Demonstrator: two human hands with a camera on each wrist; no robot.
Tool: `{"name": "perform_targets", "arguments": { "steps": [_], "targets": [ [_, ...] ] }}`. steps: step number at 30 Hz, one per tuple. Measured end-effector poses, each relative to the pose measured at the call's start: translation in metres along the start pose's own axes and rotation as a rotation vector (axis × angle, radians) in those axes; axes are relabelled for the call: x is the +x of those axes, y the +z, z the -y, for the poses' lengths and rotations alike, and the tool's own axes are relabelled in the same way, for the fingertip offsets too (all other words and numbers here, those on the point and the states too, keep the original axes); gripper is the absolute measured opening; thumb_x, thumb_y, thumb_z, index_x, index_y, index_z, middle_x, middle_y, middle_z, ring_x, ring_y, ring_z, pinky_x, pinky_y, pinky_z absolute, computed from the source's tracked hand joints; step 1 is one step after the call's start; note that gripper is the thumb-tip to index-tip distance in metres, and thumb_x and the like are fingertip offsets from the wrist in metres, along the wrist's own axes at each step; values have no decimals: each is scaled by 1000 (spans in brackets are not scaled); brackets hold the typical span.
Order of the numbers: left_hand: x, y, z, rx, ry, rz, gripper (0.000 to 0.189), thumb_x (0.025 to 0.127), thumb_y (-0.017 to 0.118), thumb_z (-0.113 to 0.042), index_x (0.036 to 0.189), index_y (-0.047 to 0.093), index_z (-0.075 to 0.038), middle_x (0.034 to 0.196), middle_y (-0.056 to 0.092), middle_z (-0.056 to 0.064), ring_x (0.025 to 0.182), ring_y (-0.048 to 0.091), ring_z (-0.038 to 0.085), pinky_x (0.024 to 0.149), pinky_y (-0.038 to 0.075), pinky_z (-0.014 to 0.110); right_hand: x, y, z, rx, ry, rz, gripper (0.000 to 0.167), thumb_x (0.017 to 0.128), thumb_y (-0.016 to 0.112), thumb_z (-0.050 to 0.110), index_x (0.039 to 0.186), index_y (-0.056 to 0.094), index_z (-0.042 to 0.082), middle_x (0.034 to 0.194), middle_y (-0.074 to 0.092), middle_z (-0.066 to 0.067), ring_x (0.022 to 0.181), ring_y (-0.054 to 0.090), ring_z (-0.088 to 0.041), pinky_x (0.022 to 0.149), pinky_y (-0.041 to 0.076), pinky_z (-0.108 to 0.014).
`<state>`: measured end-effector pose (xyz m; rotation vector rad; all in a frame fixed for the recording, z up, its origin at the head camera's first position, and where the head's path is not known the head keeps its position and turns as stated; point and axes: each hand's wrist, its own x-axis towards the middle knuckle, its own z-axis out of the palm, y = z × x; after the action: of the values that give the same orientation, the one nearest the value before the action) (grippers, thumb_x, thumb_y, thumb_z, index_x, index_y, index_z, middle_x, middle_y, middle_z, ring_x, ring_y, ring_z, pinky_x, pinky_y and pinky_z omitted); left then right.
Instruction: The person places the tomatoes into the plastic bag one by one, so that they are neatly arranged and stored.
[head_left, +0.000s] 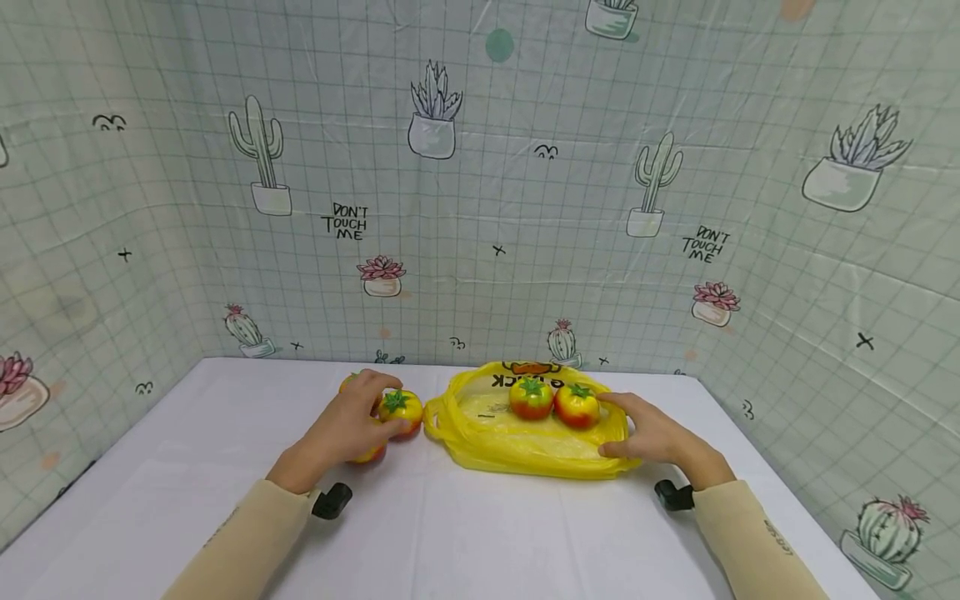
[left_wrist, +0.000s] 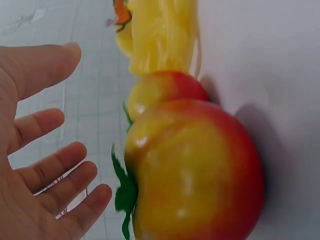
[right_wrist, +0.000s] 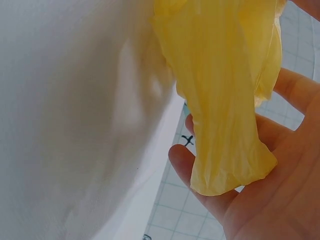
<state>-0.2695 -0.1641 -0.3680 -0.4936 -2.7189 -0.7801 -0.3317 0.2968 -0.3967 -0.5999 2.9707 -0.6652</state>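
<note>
My left hand (head_left: 348, 425) reaches over a red-and-yellow tomato (head_left: 403, 406) with a green leafy top. Two more tomatoes are partly hidden by that hand, one showing at its lower edge (head_left: 371, 456). In the left wrist view, the fingers (left_wrist: 57, 165) are spread and relaxed beside a large tomato (left_wrist: 195, 165), with a gap between. A yellow plastic bag (head_left: 517, 462) lies with its mouth spread wide; two tomatoes, a left one (head_left: 531, 400) and a right one (head_left: 577, 408), sit in it. My right hand (head_left: 656, 429) is at the bag's right end, loosely spread fingers behind the gathered yellow plastic (right_wrist: 220, 110).
A white-covered table (head_left: 480, 533) carries everything. Behind and on both sides hangs a grid-patterned curtain (head_left: 480, 208) printed with cacti and potted plants. One looped bag handle (head_left: 435, 419) points left, close to the tomato by my left hand.
</note>
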Motion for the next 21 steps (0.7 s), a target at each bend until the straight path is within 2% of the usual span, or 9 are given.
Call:
{"name": "perform_targets", "arguments": {
  "steps": [5, 10, 13, 21],
  "targets": [
    [1, -6, 10, -15, -18, -19, 51, 82, 75, -28, 125, 55, -10, 127, 49, 13, 114, 48, 33, 97, 42, 54, 1, 1, -2, -5, -1, -3, 86, 71, 77, 49, 142, 42, 14, 145, 38, -17, 132, 34, -41, 103, 26, -66],
    [3, -6, 22, -30, -70, -36, 52, 84, 73, -27, 128, 53, -8, 131, 47, 15, 116, 48, 35, 96, 43, 54, 1, 1, -3, -6, -4, -2, 86, 71, 77, 49, 142, 42, 14, 145, 39, -17, 132, 34, -41, 103, 26, -65],
    [4, -7, 30, -44, -79, -47, 52, 85, 72, -28, 128, 53, -7, 131, 47, 15, 116, 48, 35, 96, 43, 54, 0, 1, -3, -3, -7, -1, 86, 71, 77, 48, 142, 42, 14, 145, 39, -18, 132, 34, -41, 103, 26, -65],
    [-1, -16, 37, -82, -104, -13, 55, 84, 72, -34, 128, 53, -6, 129, 48, 18, 115, 48, 38, 96, 42, 57, 0, 2, -2, 6, -6, -1, 86, 71, 77, 48, 142, 42, 14, 145, 39, -17, 132, 34, -41, 103, 26, -65]
  ]
}}
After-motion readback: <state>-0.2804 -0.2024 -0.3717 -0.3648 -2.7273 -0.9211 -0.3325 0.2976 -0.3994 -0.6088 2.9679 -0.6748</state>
